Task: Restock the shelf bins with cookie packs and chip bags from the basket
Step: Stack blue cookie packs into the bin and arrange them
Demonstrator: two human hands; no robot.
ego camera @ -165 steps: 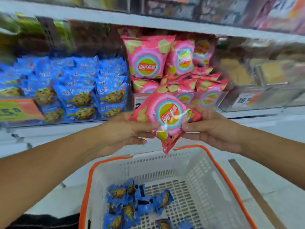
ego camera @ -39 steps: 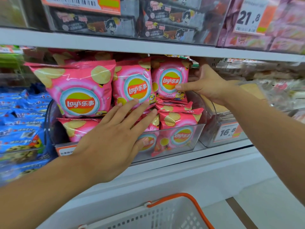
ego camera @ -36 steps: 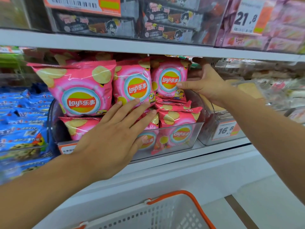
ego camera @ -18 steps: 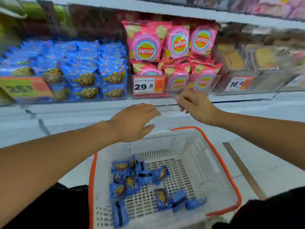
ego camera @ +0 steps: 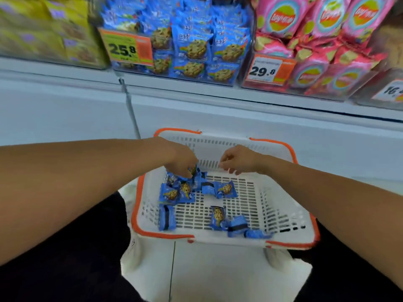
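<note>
The left hand (ego camera: 183, 162) pinches a small, light, crinkly cookie pack (ego camera: 193, 171) at the basket's (ego camera: 226, 240) far-left corner; the right hand (ego camera: 237, 160) hovers loosely curled, empty.

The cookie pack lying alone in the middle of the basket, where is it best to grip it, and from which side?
Pinch the cookie pack across its puffed middle, coming from above. It lies flat on the basket floor, face up, with bare grid beside it on the right.

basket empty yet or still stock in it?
Not empty: about ten blue cookie packs lie on the basket floor; no chip bags in it.
</note>
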